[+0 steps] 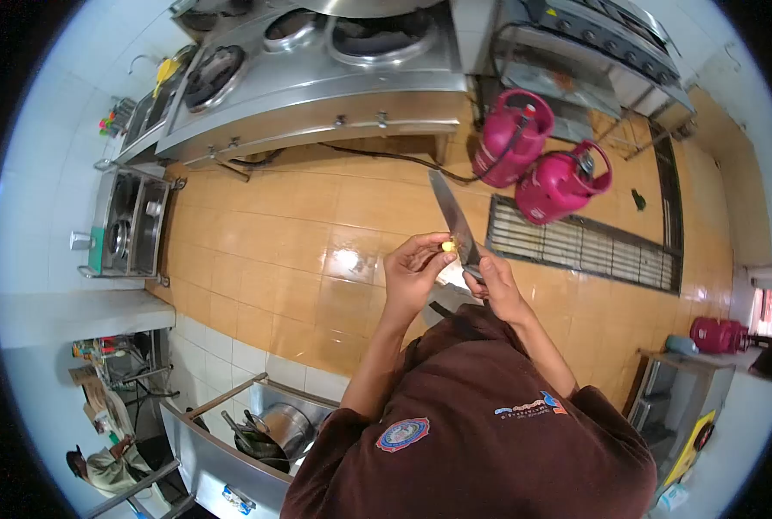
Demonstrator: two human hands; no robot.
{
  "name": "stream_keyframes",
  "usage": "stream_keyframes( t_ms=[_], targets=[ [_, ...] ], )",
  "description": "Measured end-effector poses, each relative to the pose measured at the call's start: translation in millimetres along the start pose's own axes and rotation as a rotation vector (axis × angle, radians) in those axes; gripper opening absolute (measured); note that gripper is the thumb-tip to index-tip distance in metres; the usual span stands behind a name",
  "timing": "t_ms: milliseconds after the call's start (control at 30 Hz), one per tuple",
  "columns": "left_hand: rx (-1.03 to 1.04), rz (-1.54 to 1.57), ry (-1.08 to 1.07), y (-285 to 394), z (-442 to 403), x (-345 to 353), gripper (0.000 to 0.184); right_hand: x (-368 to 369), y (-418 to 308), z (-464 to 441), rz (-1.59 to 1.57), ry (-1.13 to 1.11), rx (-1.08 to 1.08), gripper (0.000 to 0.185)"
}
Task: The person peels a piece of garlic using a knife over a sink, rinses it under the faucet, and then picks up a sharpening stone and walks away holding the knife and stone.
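Here, pinching small yellow piece [448,246] in left hand [415,264], thumb to fingertips, out in front of brown shirt [481,467]: probably light, firm, maybe slick, best held by sides, clear of blade. Gripping knife [455,216] by handle in right hand [500,284]: likely stiff, weightier, safest held right there. Pointing away, just beside yellow piece; cannot tell if touching. Half-hiding pale shape [452,275] below, hard to make out. Farther off, catching only part of metal vessel [364,7] on stove [312,82].
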State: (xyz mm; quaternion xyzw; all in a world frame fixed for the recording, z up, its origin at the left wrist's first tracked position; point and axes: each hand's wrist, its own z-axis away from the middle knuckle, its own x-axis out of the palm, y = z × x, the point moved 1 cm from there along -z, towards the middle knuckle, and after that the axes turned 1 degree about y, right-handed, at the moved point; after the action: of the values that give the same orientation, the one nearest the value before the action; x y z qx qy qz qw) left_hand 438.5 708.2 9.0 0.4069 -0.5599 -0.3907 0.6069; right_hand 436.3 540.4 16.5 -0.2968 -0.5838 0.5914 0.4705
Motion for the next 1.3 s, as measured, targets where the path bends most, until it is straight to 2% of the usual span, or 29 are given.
stream_keyframes(
  t_ms=[133,267,400,533,600,733,1000,1167,1300],
  targets=[
    [0.061,-0.01,0.046,43,-53,-52,0.027,31,11,-87,-0.359,-0.174,0.092,0.054],
    [0.067,-0.046,0.104,85,-94,-115,0.027,83,-10,-165,-0.213,-0.27,0.05,0.056],
    [0.134,-0.087,0.227,114,-118,-173,0.026,135,-14,-228,-0.094,-0.292,0.056,0.057],
    [0.139,-0.058,0.249,132,-144,-230,0.024,183,-12,-277,0.117,-0.241,0.002,0.057],
    [0.122,-0.078,0.233,146,-161,-263,0.023,205,1,-305,0.145,-0.256,-0.038,0.063],
    [0.09,-0.066,0.165,160,-190,-344,0.023,270,9,-345,0.083,-0.196,0.016,0.061],
    [0.027,-0.07,-0.058,247,-249,-512,0.025,432,7,-432,-0.174,-0.145,0.1,0.061],
    [-0.092,-0.107,-0.166,281,-274,-600,0.028,500,27,-478,-0.279,-0.179,0.181,0.054],
    [-0.114,-0.039,-0.171,301,-299,-657,0.034,550,28,-520,-0.422,-0.25,0.246,0.053]
  ],
)
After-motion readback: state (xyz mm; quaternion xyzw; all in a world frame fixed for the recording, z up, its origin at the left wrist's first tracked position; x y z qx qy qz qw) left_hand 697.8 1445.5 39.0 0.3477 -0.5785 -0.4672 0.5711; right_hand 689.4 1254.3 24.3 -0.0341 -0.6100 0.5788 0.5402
